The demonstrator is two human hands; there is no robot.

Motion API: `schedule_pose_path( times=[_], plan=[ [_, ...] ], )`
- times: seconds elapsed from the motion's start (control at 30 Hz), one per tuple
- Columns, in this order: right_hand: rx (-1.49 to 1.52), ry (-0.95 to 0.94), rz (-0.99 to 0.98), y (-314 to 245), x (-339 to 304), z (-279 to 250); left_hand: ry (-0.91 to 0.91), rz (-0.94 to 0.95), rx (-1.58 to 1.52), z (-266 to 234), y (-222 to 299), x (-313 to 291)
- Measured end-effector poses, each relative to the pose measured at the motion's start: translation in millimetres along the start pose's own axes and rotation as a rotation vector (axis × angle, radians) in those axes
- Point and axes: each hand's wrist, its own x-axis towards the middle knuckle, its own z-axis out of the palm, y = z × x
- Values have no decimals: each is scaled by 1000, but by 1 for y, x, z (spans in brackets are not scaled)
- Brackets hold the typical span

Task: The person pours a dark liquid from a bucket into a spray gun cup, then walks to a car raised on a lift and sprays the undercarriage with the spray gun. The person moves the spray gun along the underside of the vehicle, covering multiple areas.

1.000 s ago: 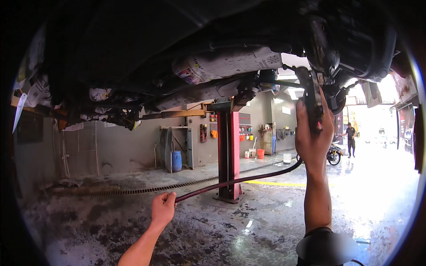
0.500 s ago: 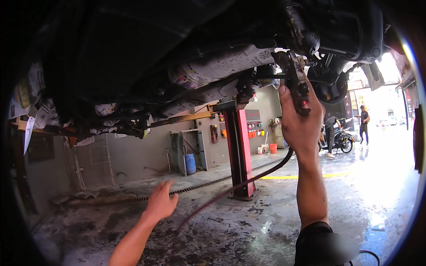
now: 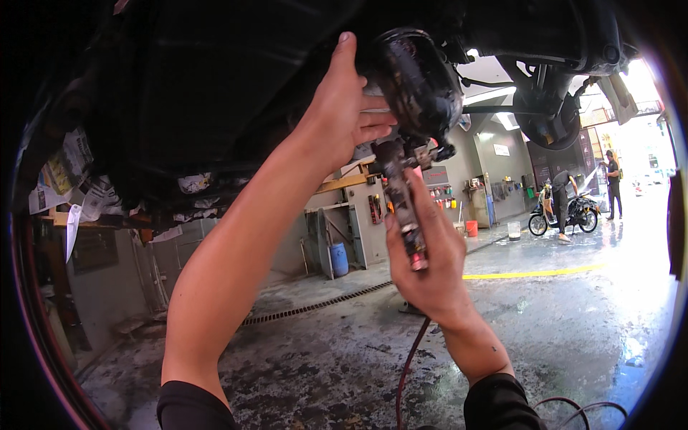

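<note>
The right hand (image 3: 430, 265) was closed around the slim, grimy handle of a spray gun (image 3: 403, 208), raised under the dark, matte underside of a lifted car (image 3: 215, 86). The left hand (image 3: 342, 115) lay against the gun's glossy black, rounded cup (image 3: 419, 79), fingers spread; how firmly it gripped was hard to tell. A reddish hose (image 3: 407, 373) hung from the handle. The wet, mottled concrete floor (image 3: 573, 322) spread below, a blue drum (image 3: 339, 259) and a motorbike (image 3: 566, 213) standing beyond.

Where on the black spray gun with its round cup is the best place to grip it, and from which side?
Grip the black spray gun by its narrow handle, from below: the bulky black cup sits on top. The right hand wraps the handle; the left hand steadies the cup.
</note>
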Motion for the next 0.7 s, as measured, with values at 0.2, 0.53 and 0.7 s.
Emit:
schedule_pose_path(
  times=[0.2,0.53,0.7],
  plan=[
    [-4,-33,-47,-4,-24,11,-120,20,-163,9,-14,6],
    [-4,-96,-66,-5,-32,7,-116,26,-130,1,-24,5],
    [2,-119,-127,1,-40,12,-128,43,-128,-6,-34,1]
  ],
)
